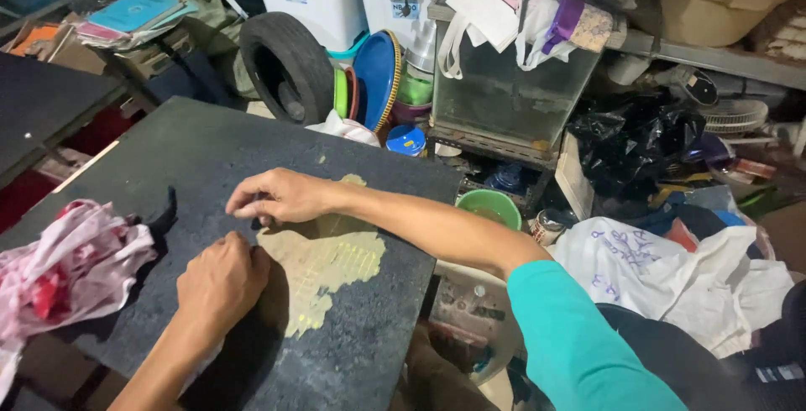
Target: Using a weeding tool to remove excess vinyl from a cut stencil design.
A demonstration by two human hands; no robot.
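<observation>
On top of a dark board [252, 151] both hands of the person are working close together. The right hand [281, 195] lies with the fingers bent and pinched together at the edge of a yellowish worn patch [323, 264], where the dark covering [369, 327] is gone; it seems to grip a small edge of this covering, but what is between the fingertips is too small to tell. The left hand [220, 281] is just beside it, nearer to the person, closed in a loose fist and pressing down on the board; whether it holds something cannot be seen.

The covering looks thin and rough, and probably stuck firmly, so it would likely tear in small pieces and not come off in one sheet. The best place to take hold seems to be the loose border around the bare patch, directly under the right fingers. The board itself looks stiff and rather heavy, and it does not need to be held strongly.

To the left of the left hand lies a pink and white cloth [67, 268], soft and crumpled. Beyond the right hand stand a tyre [285, 62], a blue plate [376, 75] and a glass tank [504, 96]. Under the right forearm is a green bowl [491, 207].
</observation>
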